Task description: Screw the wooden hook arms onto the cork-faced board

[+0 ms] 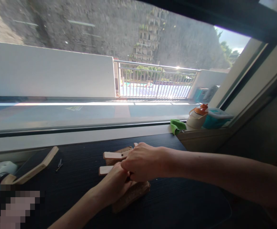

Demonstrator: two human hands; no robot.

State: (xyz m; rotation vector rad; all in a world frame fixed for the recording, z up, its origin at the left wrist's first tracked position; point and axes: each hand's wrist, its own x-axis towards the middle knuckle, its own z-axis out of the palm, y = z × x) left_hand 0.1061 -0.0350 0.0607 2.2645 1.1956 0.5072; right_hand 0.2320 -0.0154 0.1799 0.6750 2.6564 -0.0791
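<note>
Left hand [118, 181] and right hand [140, 162] worked close together, fingers curled, over pale wooden strips [112, 155] and rough brown wood [133, 197] near the far edge of the table [81, 178]; their exact hold was hidden; firm bracing likely suited this.

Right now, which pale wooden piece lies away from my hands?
The long piece off to your left; the shorter slats sit by your left hand and right hand.
</note>
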